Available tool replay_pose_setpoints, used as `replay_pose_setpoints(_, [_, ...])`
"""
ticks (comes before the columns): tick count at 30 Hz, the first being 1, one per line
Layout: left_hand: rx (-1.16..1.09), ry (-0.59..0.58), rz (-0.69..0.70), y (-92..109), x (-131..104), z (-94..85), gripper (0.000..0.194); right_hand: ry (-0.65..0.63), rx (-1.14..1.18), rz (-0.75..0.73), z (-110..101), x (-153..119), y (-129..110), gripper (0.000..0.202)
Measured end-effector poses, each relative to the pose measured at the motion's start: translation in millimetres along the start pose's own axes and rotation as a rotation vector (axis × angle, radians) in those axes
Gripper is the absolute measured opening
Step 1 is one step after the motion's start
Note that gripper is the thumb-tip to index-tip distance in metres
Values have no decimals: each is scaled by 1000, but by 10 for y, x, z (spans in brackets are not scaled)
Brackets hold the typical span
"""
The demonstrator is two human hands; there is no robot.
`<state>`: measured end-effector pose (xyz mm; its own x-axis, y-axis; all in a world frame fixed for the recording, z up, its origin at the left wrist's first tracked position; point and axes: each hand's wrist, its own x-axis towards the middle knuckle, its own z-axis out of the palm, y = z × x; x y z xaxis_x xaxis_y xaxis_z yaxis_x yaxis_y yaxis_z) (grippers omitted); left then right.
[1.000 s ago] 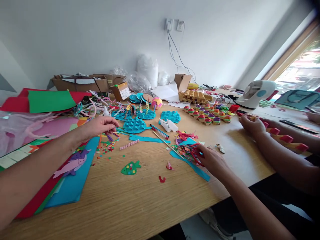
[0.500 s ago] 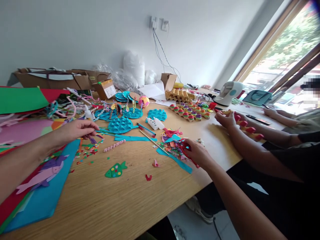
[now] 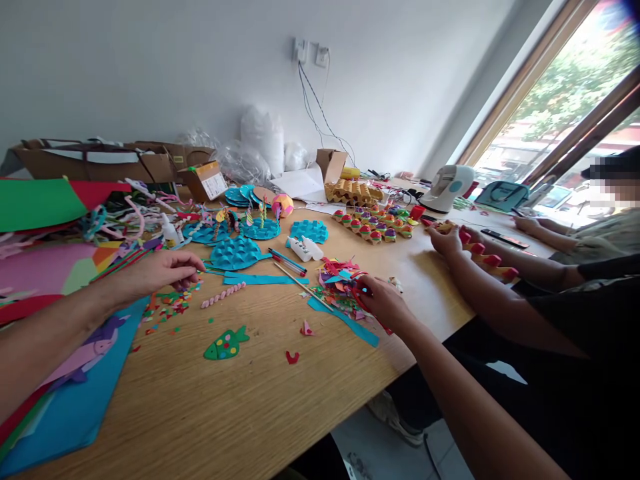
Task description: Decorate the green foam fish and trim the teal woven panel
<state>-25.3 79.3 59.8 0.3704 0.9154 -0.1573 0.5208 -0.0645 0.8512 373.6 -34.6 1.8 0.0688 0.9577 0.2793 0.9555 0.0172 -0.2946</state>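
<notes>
My right hand [image 3: 383, 300] grips a pair of red-handled scissors [image 3: 356, 283], over a heap of coloured paper scraps [image 3: 340, 273]. Loosely bent fingers show on my left hand [image 3: 175, 268], with nothing visible between them. Small paper bits [image 3: 170, 310] lie just below that hand. A green paper fish [image 3: 227, 344] with coloured dots rests flat on the table between my hands. Near it are a twisted pink strip [image 3: 223, 295], a red curved scrap [image 3: 293, 358] and a pink scrap [image 3: 307, 328]. A thin wooden stick [image 3: 303, 285] points toward the scrap heap.
Blue egg-tray pieces [image 3: 233, 253], white glue bottles [image 3: 305, 249] and pens [image 3: 287, 262] lie farther back. Coloured sheets [image 3: 95, 393] cover the left side. A co-worker's hands [image 3: 447, 240] hold a painted egg-tray strip [image 3: 487, 258] at right. Behind stands a white sewing machine [image 3: 447, 188].
The view has shifted slightly, moving the table items a little left. A purple scrap seen beneath my left fingers no longer shows. My right hand still holds the scissors.
</notes>
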Motion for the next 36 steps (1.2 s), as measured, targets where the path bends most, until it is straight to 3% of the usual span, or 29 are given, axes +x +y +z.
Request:
replay_pose_setpoints(5, [12,-57,53,-19,88,109,15,119,151,138,-96,20,-56,16])
replay_pose_setpoints(9, [4,-133,102,59,183,293,17,155,360,221,-109,64,-62,21])
replay_pose_setpoints(15, [-10,-224,150,363,241,674,16,167,708,250,-178,87,-211,31])
replay_pose_setpoints(19, [-60,-295,251,584,253,1041,16,124,891,274,-202,107,-334,28])
replay_pose_setpoints(24, [-106,-264,350,830,353,1562,18,84,616,155,-172,136,-434,20])
replay_pose_setpoints(27, [-111,-212,400,947,452,1755,13,49,436,69,-201,132,-528,19])
replay_pose_setpoints(32, [-165,-229,402,1011,553,1838,11,17,299,39,-280,164,-633,18])
replay_pose_setpoints(36, [-286,-255,312,943,487,1779,9,94,508,133,-358,70,-661,24])
